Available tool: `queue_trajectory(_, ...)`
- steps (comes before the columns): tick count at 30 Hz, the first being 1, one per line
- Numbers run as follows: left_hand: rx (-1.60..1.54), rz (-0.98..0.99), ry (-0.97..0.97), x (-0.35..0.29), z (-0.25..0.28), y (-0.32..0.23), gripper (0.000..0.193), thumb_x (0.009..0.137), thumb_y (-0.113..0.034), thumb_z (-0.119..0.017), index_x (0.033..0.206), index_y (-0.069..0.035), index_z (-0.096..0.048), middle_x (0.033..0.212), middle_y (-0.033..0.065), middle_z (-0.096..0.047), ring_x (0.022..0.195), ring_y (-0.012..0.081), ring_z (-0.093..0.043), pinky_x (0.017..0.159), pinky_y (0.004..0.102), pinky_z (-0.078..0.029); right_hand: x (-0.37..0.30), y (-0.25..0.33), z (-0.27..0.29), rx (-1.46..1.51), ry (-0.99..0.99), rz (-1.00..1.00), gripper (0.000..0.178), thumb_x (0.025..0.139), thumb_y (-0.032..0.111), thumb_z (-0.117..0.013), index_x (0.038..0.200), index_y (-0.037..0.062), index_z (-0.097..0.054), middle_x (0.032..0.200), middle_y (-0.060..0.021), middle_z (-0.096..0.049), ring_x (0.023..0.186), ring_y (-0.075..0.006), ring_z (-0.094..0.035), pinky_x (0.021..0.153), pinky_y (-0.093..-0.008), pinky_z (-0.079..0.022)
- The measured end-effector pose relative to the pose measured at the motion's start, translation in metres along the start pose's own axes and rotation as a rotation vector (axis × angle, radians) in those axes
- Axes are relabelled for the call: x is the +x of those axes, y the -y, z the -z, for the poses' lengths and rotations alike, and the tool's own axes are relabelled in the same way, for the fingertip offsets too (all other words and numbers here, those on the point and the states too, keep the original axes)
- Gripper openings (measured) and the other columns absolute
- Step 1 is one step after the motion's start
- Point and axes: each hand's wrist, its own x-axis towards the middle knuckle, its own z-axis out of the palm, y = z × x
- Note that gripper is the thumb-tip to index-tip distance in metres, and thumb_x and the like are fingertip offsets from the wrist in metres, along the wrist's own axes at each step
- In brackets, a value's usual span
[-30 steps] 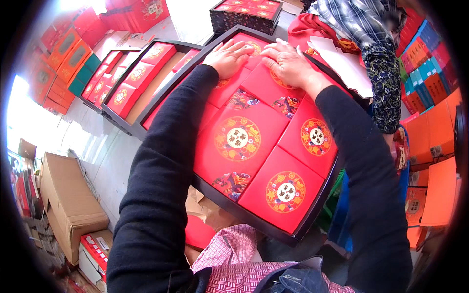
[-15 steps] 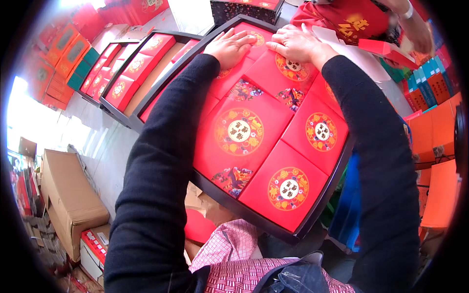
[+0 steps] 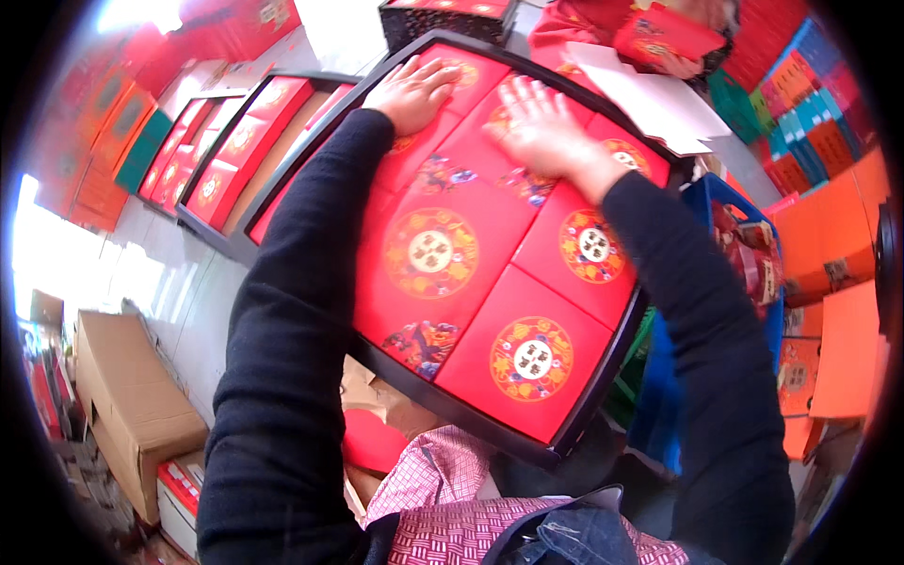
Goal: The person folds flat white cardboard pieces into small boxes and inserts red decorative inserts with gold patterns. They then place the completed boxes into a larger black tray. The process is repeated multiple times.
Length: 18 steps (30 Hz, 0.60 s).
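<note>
A black-rimmed tray (image 3: 563, 446) in front of me is filled with red gift boxes bearing round gold-and-floral emblems. The larger red box (image 3: 428, 250) lies in the middle, and smaller square boxes such as the front right one (image 3: 532, 363) sit beside it. My left hand (image 3: 411, 94) rests flat on a red box at the far left part of the tray, fingers stretched out. Palm down with fingers spread, my right hand (image 3: 541, 132) lies on the boxes near the far middle, covering part of an emblem. Neither hand holds anything.
Partly filled trays (image 3: 234, 160) of red boxes stand to the left. Another person at the far right handles a red box (image 3: 659, 36) behind white card sheets (image 3: 650, 94). A blue crate (image 3: 667, 405) sits at right; a brown carton (image 3: 141, 372) stands at lower left.
My right hand has slid nearer and left over the boxes, its fingers now spread flatter. The left hand stays on its box. The view has shifted; the other person's red box is at another angle.
</note>
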Motion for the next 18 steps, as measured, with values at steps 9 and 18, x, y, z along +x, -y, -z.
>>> queue_trajectory(9, -0.167, 0.134, 0.057, 0.035, 0.027, -0.089, 0.061, 0.097, -0.056, -0.030, 0.149, -0.024, -0.028, 0.157, 0.0042, -0.021, 0.145, 0.0292, -0.016, 0.115, 0.0542, -0.015, -0.104, -0.060, 0.080, 0.519, -0.615, -0.049, 0.046, 0.094, 0.027, -0.055, 0.125, -0.0060, -0.050, 0.128, -0.0238, -0.052, 0.119, -0.0347, -0.051, 0.102, -0.0395, -0.038)
queue_trajectory(18, -1.323, 0.180, -0.295, -0.073, 0.114, -0.065, 0.049, 0.103, -0.034, -0.035, 0.143, -0.005, -0.039, 0.148, 0.0092, -0.038, 0.139, 0.0195, -0.030, 0.115, 0.0322, -0.021, -0.339, 0.066, 0.060, 1.418, 0.071, -0.726, 0.057, 0.093, 0.026, -0.061, 0.134, -0.0072, -0.039, 0.121, -0.0179, -0.057, 0.112, -0.0205, -0.056, 0.093, -0.0330, -0.045)
